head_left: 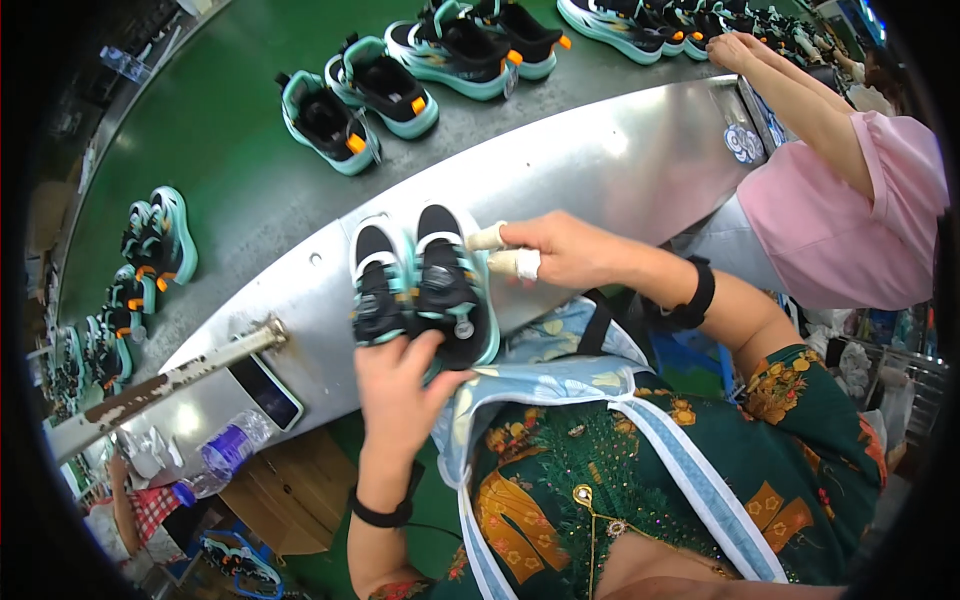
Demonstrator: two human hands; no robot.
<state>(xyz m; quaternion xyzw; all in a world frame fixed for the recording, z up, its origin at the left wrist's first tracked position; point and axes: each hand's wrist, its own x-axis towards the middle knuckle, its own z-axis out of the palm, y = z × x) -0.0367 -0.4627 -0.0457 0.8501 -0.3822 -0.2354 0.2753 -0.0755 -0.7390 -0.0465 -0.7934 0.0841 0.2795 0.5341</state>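
Note:
A pair of black sneakers with white and mint-green soles lies toes away from me on the metal ledge: the left sneaker [378, 280] and the right sneaker [447, 285]. Over the heel opening of the left one, my left hand [395, 390] is closed, its thumb reaching toward the right sneaker's heel. My right hand [560, 250] is at the outer side of the right sneaker's toe, with pale covers on two stretched-out fingers. The covered tips are at the shoe's edge; whether they press on it I cannot tell. A small round tag rests on the right sneaker.
More sneakers [385, 90] stand on the green conveyor [240, 120] beyond the metal ledge [560, 150]. A worn metal bar [170, 385], a phone [265, 390] and a purple-labelled bottle [225, 450] are at left. A co-worker in pink [850, 220] handles shoes at right.

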